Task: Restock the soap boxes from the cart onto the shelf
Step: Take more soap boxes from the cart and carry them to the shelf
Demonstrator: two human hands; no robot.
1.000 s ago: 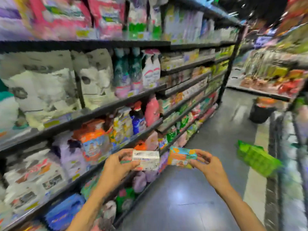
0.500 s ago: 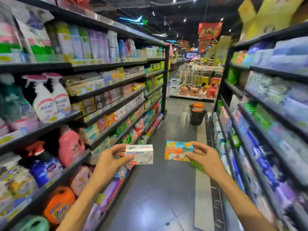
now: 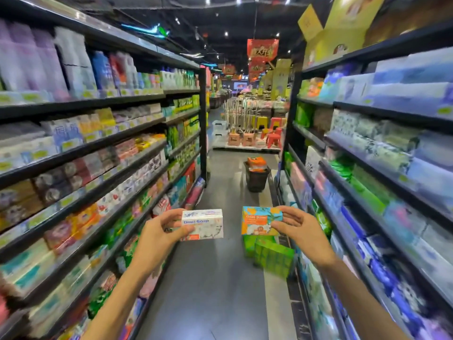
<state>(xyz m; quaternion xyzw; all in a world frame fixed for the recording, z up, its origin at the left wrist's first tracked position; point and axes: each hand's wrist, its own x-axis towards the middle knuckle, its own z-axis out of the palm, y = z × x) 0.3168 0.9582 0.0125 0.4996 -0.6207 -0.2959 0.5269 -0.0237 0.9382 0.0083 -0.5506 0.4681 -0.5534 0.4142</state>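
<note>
Soap boxes: white (image 3: 202,224), orange (image 3: 260,220), still pinched by hands, view now down aisle.

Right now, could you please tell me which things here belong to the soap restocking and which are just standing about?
For the job:
white soap box, in left hand
orange soap box, in right hand
left shelves

Standing about:
green basket
black bin
plastic stools
</note>
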